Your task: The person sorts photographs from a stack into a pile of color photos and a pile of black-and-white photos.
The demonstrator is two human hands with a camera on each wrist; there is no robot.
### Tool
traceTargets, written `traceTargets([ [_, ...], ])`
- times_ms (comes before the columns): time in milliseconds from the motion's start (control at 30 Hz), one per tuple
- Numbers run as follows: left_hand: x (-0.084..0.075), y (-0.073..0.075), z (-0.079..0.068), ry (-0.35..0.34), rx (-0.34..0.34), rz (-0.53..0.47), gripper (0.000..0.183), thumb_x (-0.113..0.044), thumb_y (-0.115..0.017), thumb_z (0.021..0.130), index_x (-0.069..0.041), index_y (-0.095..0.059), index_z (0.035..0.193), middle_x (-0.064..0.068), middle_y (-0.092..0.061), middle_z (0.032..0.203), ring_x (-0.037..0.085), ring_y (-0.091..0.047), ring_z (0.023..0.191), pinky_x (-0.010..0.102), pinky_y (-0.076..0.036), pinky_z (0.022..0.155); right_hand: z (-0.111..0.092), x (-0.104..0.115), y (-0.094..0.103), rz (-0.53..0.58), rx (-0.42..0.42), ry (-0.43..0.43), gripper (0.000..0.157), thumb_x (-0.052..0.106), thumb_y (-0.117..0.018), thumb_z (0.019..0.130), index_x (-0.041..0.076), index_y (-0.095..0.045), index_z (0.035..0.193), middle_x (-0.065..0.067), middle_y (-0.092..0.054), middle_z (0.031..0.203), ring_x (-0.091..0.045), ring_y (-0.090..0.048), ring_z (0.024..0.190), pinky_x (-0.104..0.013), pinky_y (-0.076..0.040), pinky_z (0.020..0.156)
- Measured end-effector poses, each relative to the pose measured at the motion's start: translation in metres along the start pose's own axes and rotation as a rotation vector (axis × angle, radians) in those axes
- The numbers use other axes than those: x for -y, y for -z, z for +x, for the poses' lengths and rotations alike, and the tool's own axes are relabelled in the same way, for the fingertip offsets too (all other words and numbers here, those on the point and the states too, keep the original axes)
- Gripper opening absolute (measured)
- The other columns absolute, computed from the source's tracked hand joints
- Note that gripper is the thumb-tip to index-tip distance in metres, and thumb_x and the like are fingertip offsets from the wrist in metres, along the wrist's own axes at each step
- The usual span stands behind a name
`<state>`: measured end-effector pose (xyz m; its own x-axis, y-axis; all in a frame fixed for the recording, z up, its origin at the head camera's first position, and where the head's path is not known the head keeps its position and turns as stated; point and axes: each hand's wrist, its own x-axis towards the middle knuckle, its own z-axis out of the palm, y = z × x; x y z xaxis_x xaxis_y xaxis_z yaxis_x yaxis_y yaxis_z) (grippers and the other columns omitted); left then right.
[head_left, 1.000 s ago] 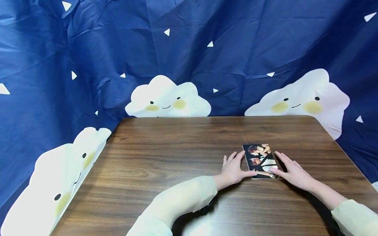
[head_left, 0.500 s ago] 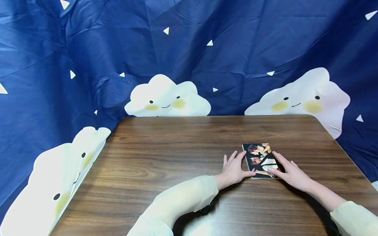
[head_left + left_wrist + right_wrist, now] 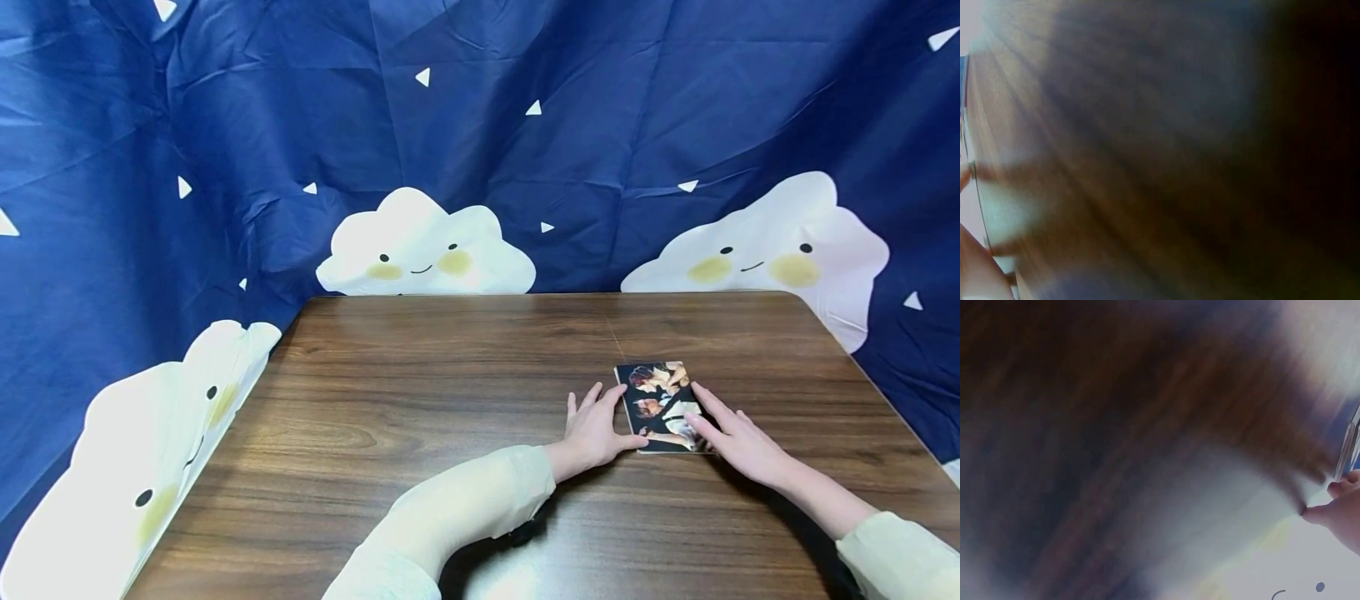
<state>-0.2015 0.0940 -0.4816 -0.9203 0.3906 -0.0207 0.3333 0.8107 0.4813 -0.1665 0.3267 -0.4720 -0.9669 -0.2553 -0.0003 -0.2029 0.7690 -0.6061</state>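
Observation:
A thin, dark booklet-like item with a photo of people on its top lies flat on the wooden table, right of the middle. Spread along its left side is my left hand, forefinger at the upper part of that edge and thumb over the near left corner. My right hand is at the opposite side, its forefinger along the right edge and its thumb over the photo. In the right wrist view, thin stacked edges show beside my fingers. Only part of my left hand enters the left wrist view.
The brown wooden table spreads to the left and behind the item. A blue curtain printed with white triangles and smiling clouds hangs past its far and left edges. Pale sleeves cover both forearms.
My right hand has come left, bringing its forefinger to the booklet-like item's right edge. Its thumb has since shifted slightly farther up over the photo. My left hand stays nearly still.

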Motion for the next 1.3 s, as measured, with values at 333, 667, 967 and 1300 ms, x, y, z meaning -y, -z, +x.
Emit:
traceTargets([
  [333, 0.000, -0.001, 0.001, -0.007, -0.002, -0.015, 0.080, -0.052, -0.075, 0.079, -0.028, -0.040, 0.147, -0.016, -0.045, 0.144, 0.008, -0.027, 0.140, 0.049, -0.017, 0.114, 0.001, 0.000, 0.001, -0.072, -0.127, -0.002, 0.063, 0.034, -0.055, 0.100, -0.003, -0.034, 0.146, -0.033, -0.061, 0.111, -0.043, -0.061, 0.092, -0.055, -0.045, 0.077],
  [667, -0.002, 0.001, 0.001, -0.034, -0.038, -0.040, 0.080, -0.044, -0.079, 0.079, -0.028, -0.040, 0.147, -0.013, -0.048, 0.143, 0.011, -0.033, 0.138, 0.058, -0.019, 0.111, 0.009, 0.000, 0.000, -0.051, -0.371, 0.096, 0.046, 0.014, -0.076, 0.085, -0.008, -0.059, 0.121, -0.023, -0.069, 0.099, -0.025, -0.067, 0.085, -0.025, -0.047, 0.069],
  [967, -0.009, -0.001, -0.001, -0.012, -0.093, -0.145, 0.075, -0.036, -0.082, 0.077, -0.028, -0.046, 0.142, -0.011, -0.054, 0.137, 0.011, -0.053, 0.120, 0.057, -0.021, 0.111, 0.017, 0.000, 0.000, 0.011, -0.439, 0.038, 0.045, 0.006, -0.080, 0.078, -0.010, -0.062, 0.116, -0.013, -0.067, 0.084, 0.005, -0.052, 0.068, -0.012, -0.038, 0.062],
  [1300, -0.011, -0.003, 0.000, -0.014, -0.162, -0.423, 0.067, -0.018, -0.082, 0.079, -0.015, -0.051, 0.138, 0.003, -0.063, 0.127, 0.007, -0.058, 0.112, 0.035, -0.034, 0.107, 0.020, 0.007, 0.005, 0.169, -0.385, 0.002, 0.054, 0.005, -0.074, 0.086, -0.010, -0.050, 0.132, -0.010, -0.063, 0.080, 0.005, -0.052, 0.067, -0.011, -0.042, 0.057],
])
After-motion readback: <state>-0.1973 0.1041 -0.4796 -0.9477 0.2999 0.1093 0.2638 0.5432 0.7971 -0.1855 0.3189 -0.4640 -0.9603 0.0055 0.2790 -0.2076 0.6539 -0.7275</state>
